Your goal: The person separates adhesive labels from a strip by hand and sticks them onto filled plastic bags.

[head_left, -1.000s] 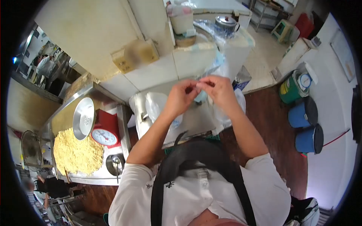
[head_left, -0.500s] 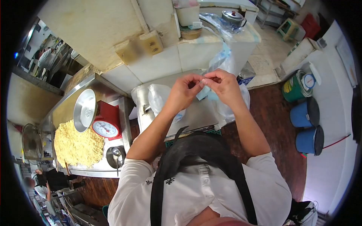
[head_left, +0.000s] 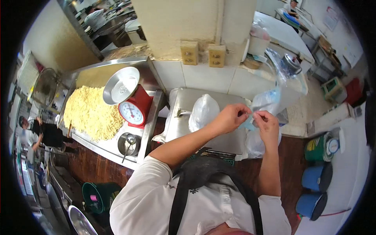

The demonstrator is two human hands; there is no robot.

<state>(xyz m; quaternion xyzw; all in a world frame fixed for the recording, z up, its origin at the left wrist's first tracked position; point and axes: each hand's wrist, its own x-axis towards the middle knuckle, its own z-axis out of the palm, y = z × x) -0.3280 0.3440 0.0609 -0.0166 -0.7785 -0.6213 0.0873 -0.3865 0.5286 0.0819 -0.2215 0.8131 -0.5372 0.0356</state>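
My left hand (head_left: 235, 118) and my right hand (head_left: 267, 124) meet near the right end of a steel surface (head_left: 184, 129). Both are closed in a pinch on thin, clear bluish plastic (head_left: 250, 122), apparently part of a bag. Behind and beside my right hand, more clear plastic bags (head_left: 266, 100) hang at the counter edge, and another bulges below (head_left: 255, 145). A filled white plastic bag (head_left: 204, 112) sits on the steel surface, left of my left hand.
Noodles (head_left: 92, 113) lie on a steel table at the left, with a red scale (head_left: 141, 107), its metal pan (head_left: 122, 85) and a bowl with a ladle (head_left: 129, 144). Blue buckets (head_left: 311, 205) stand at the right. A co-worker (head_left: 49, 133) stands far left.
The view has turned to the left, so the scale and noodles appear nearer the middle. My hands stay pinched together on the plastic, now further right in the frame.
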